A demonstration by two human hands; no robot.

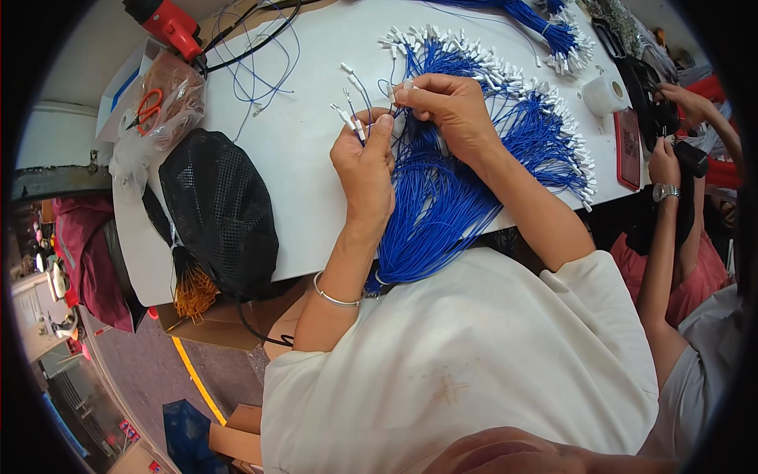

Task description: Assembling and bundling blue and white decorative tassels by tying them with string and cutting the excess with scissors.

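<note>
My left hand [365,162] is closed on a few blue wires whose white connectors [347,118] stick up past the thumb and fingers. Close beside it, my right hand [450,107] pinches a small white connector [409,85] between thumb and fingertips. Under and behind both hands spreads a large bundle of blue wires [438,209], fanned out with white connectors [572,134] at the far ends. Its near end is gathered by a tie at the table edge, against my shirt.
On the left lie a black mesh bag [217,213], a clear plastic bag [178,91], orange-handled scissors [148,109] and a red heat gun [175,30]. Toward the right are a white roll [604,96], a red-edged phone [628,148] and a co-worker's hands [671,150]. Another blue wire bundle [557,35] lies farther back.
</note>
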